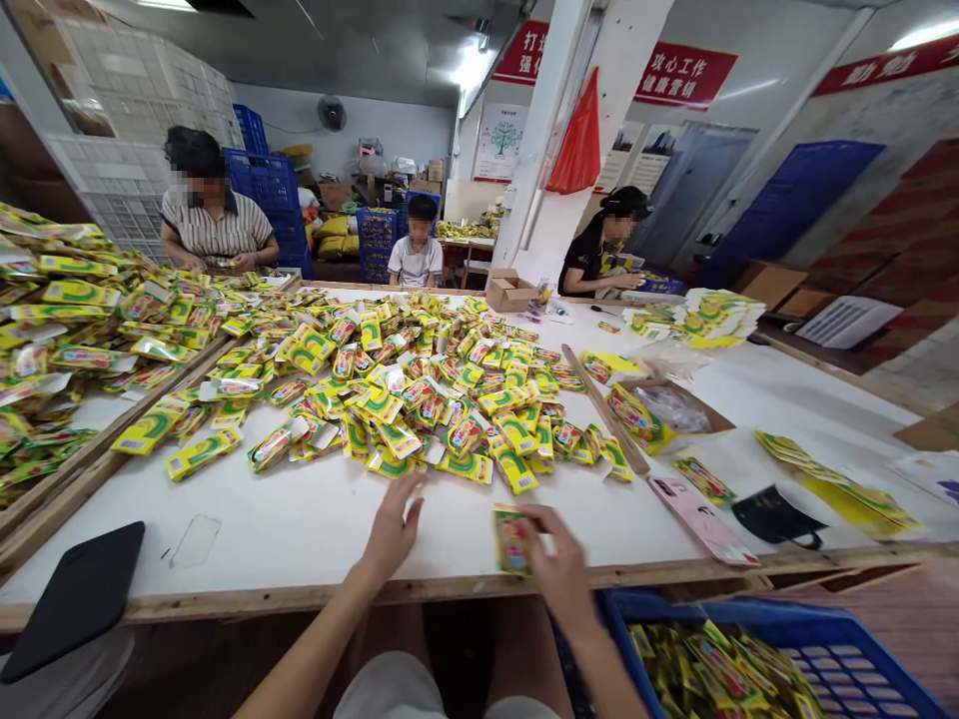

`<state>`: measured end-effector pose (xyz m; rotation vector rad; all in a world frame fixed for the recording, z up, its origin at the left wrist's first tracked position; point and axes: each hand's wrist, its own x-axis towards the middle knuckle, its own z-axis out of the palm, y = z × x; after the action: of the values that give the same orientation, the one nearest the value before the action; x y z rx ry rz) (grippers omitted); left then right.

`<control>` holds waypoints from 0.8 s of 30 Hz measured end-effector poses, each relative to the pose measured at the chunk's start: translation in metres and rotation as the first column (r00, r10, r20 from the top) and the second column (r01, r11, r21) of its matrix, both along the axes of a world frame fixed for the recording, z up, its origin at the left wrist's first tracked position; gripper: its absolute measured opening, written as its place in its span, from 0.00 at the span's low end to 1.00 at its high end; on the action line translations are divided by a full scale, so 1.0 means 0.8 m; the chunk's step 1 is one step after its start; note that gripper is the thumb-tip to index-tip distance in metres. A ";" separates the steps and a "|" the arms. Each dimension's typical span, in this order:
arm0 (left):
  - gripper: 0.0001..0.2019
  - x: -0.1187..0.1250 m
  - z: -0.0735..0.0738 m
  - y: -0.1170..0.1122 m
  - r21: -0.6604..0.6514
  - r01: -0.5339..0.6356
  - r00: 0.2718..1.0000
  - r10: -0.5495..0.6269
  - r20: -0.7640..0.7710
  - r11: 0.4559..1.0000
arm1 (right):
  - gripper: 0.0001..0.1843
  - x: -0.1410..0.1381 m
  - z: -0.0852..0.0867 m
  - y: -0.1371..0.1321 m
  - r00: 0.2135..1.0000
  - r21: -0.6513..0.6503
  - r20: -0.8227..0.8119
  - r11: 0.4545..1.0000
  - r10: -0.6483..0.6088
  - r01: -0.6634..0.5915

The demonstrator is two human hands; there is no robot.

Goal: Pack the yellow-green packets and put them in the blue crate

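My right hand (560, 561) grips a small yellow and green printed carton (509, 539) by its right side, just above the table's front edge. To its left, my left hand (395, 527) is open, thumb and fingers apart, with nothing visible in it. Its fingertips are close to the near edge of a wide heap of similar cartons (405, 399) on the white table (300, 539). Several cartons in the heap have white end flaps standing out. Whether the left fingertips touch a carton, I cannot tell.
A blue crate (846, 639) holding cartons stands below the table at right. On the tabletop lie a pink phone (704, 521), a dark mug (775, 514) and a wooden divider strip (605, 409). A black tablet-like slab (82, 589) overhangs the left edge. Three people sit across.
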<state>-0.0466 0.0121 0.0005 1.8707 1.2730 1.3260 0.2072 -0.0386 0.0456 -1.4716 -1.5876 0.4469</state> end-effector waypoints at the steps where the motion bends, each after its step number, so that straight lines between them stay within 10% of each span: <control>1: 0.18 -0.010 0.003 0.017 0.066 -0.062 0.995 0.067 -0.079 0.996 | 0.16 0.038 0.011 -0.011 0.985 0.029 0.117 0.992 -0.126 0.123; 5: 0.22 -0.048 0.016 0.089 0.146 -0.081 0.923 0.130 -0.363 0.986 | 0.23 0.170 0.036 -0.056 0.735 0.197 0.498 0.886 -0.459 0.420; 8: 0.18 -0.060 0.034 0.118 0.153 -0.023 0.925 0.079 -0.371 0.988 | 0.23 0.183 0.034 -0.075 0.758 0.181 0.442 0.875 -0.480 0.449; 12: 0.18 -0.047 0.060 0.098 0.129 -0.147 0.984 0.159 -0.084 0.981 | 0.18 0.092 0.018 -0.061 0.928 0.033 0.164 0.942 -0.334 0.333; 15: 0.13 -0.022 0.062 0.052 0.029 -0.019 0.999 0.018 0.026 0.999 | 0.14 0.004 0.001 -0.031 0.991 0.016 -0.093 0.995 -0.094 0.096; 24: 0.10 0.021 -0.011 -0.027 -0.280 0.209 0.956 -0.135 0.261 0.937 | 0.09 -0.095 -0.049 0.024 0.878 -0.101 -0.367 0.925 0.307 -0.366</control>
<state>-0.0297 -0.0098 -0.0084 1.5207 1.0902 1.1472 0.1312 -0.0193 0.0063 -1.1515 -1.5464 1.0090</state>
